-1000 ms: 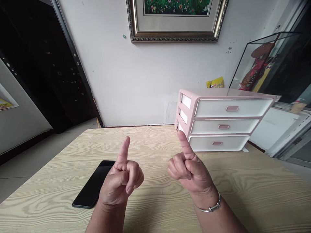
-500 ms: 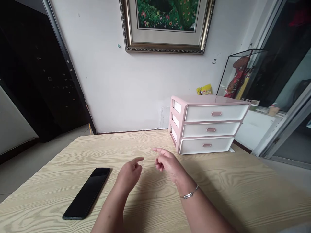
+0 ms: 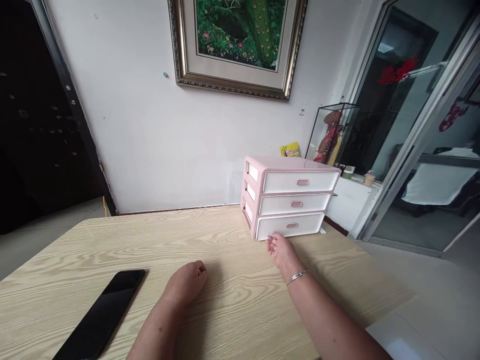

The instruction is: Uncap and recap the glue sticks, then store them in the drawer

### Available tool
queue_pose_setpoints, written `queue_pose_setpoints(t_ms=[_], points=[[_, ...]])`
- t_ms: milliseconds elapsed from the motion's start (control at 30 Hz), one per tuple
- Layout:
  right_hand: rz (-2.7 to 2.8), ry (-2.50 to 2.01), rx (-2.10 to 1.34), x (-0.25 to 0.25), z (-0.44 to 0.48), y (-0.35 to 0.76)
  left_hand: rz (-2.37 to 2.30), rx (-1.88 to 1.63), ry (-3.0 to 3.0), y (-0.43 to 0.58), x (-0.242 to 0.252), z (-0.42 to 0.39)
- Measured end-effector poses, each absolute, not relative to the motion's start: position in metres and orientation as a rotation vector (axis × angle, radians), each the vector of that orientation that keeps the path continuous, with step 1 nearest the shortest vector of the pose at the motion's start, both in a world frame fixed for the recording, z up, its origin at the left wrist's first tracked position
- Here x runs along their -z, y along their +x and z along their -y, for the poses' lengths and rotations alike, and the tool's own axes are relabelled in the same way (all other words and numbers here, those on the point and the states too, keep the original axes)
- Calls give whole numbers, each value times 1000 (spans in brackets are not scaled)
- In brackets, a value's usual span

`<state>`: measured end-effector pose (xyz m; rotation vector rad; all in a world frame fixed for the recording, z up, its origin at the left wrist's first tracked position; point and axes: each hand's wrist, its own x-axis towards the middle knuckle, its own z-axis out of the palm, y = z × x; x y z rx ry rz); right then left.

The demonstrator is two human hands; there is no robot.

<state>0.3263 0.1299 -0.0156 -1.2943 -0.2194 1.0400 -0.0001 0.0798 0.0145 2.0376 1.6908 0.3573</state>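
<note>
A pink three-drawer organiser (image 3: pixel 288 197) with white drawer fronts stands on the light wooden table (image 3: pixel 232 310) near the wall, all three drawers pushed in. My right hand (image 3: pixel 281 250), a silver bracelet on its wrist, reaches out with fingers spread just in front of the bottom drawer, holding nothing. My left hand (image 3: pixel 186 283) rests on the table top near the middle, fingers curled loosely into a fist with nothing in them. A black phone (image 3: pixel 101 315) lies flat on the table to the left of my left arm.
A gold-framed peacock picture (image 3: pixel 236 40) hangs on the white wall. A glass display case (image 3: pixel 333 135) and a yellow packet (image 3: pixel 290 149) sit behind the organiser. A sliding glass door (image 3: pixel 420 125) is at the right, a dark doorway at the left.
Both hands dropped from a raised, finger-pointing pose. The right hand stretched forward to the bottom drawer; the left settled on the table. The view shifted back and rightward.
</note>
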Motion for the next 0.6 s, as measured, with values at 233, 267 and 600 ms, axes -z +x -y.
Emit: queue_pose_setpoints(t_ms=[233,267,600], points=[[116,-1297,-960,-10,-131,376,-1694,-360,2046,-1,-13,-79],[116,-1298,-962,-13,-131,378,-1695,-359,2049,-1,-13,-79],[160,-1319,-975,-29,-129,378,-1726,-332,2038,0,-11,-84]])
